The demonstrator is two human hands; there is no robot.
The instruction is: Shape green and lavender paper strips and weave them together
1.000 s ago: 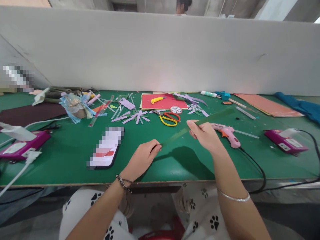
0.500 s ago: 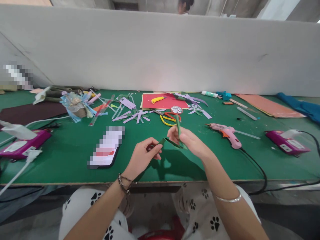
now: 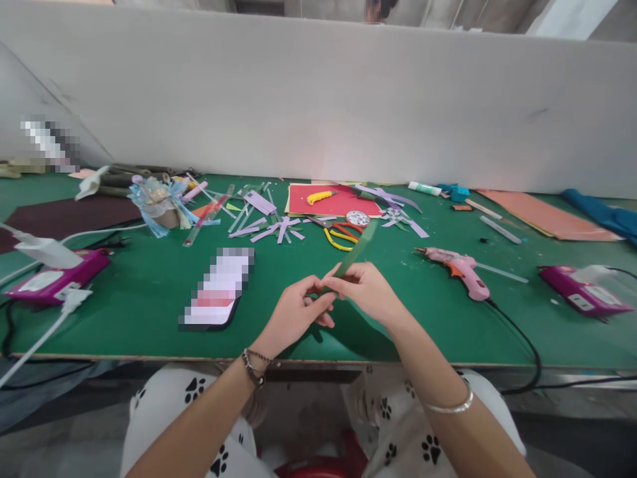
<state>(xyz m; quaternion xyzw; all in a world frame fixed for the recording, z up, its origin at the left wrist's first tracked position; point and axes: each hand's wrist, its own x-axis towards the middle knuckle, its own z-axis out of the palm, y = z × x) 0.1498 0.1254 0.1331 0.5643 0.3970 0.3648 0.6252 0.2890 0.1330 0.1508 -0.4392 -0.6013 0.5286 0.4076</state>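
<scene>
A green paper strip [image 3: 359, 250] sticks up and to the right from between my hands, just above the table. My left hand [image 3: 301, 307] is closed on its lower end, thumb and fingertips pinched together. Against it, my right hand [image 3: 365, 289] also pinches the strip, its thumb touching the left fingers. The part of the strip inside the fingers is hidden. Beyond the strip's tip lie scissors [image 3: 339, 239] with yellow and red handles and a round patterned disc [image 3: 357, 218].
On the green table [image 3: 279, 265], a pink glue gun [image 3: 460, 267] lies right, its cord running over the edge. A phone [image 3: 219, 289] lies left. Purple power strips stand at left [image 3: 60, 275] and right [image 3: 584, 290]. A yellow cutter [image 3: 321, 197] rests on red paper [image 3: 348, 202]; lilac strips [image 3: 281, 229] are scattered nearby.
My right hand has come left and down to meet my left hand. The green strip, looped between the hands before, now points straight up to the right. The view has shifted slightly.
</scene>
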